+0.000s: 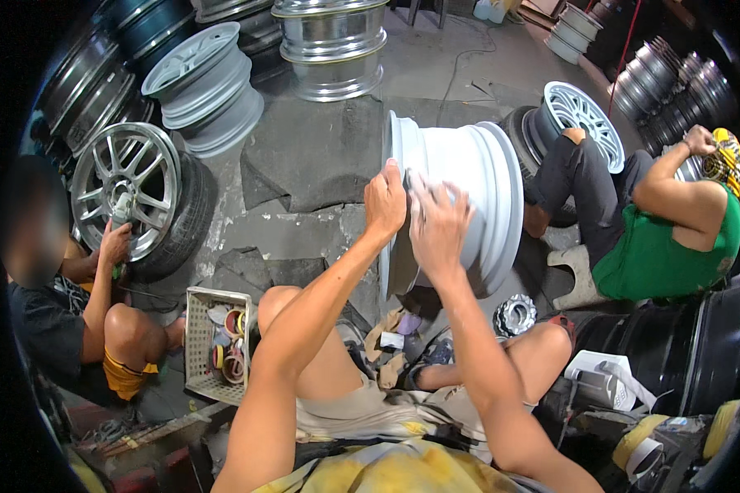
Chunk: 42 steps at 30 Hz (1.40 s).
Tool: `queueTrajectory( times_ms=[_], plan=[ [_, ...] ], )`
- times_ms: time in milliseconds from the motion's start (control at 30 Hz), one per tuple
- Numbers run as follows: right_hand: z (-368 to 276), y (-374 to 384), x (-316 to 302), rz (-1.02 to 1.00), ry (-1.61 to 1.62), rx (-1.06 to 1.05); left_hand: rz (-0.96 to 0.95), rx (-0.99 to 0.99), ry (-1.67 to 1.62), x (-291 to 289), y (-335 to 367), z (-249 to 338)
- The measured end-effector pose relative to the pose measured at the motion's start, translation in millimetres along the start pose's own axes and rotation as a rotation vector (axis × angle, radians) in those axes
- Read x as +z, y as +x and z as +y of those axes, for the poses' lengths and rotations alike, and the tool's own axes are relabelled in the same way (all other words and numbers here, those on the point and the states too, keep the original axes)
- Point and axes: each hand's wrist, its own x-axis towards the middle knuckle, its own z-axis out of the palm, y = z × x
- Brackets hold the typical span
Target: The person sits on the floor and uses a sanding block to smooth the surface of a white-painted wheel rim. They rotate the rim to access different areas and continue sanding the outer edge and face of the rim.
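Observation:
A pale grey wheel rim (478,177) stands upright on its side in front of me, between my knees. My left hand (385,201) is closed over the rim's left edge, thumb on top. My right hand (441,228) lies against the barrel just inside that edge. Its fingers are smeared by motion and look dusted grey, so whether anything is under them does not show. Below the rim, beside my right knee, a chrome toothed centre cap (515,315) rests on the floor. Brown scraps of paper or cloth (384,333) lie between my feet.
A cream plastic basket (193,341) with tape rolls stands at my left. Further left, a person works on a spoked wheel (127,185) lying on a tyre. On the right sits a person in a green top (674,246). Stacked rims (333,49) line the back.

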Motion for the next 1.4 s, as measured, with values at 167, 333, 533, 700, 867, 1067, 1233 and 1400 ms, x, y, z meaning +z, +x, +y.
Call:
queueTrajectory(
  times_ms=[167,333,533,700,867,1067,1233,1400],
  plan=[
    [38,69,12,-0.055,-0.038,-0.034,-0.013,0.075,0.03,16,4,13],
    [7,-29,-28,-0.102,0.055,-0.131,-0.227,0.027,0.144,-5,32,-5],
    [40,-143,-47,-0.36,0.366,0.143,-0.201,0.084,0.153,-9,37,4],
    [94,-223,20,-1.043,-0.091,0.225,-0.365,-0.049,0.021,-15,49,-7],
    [107,-282,74,-1.088,-0.308,0.198,-0.433,-0.121,-0.02,-26,48,-6],
    [106,-318,96,-1.061,-0.276,0.06,-0.386,-0.087,-0.003,-38,38,14],
    [109,-332,102,-0.896,-0.232,0.118,-0.424,-0.076,-0.059,-47,27,16],
    [99,-334,104,-0.85,-0.062,0.215,-0.456,-0.045,0.052,-48,32,14]
  ],
)
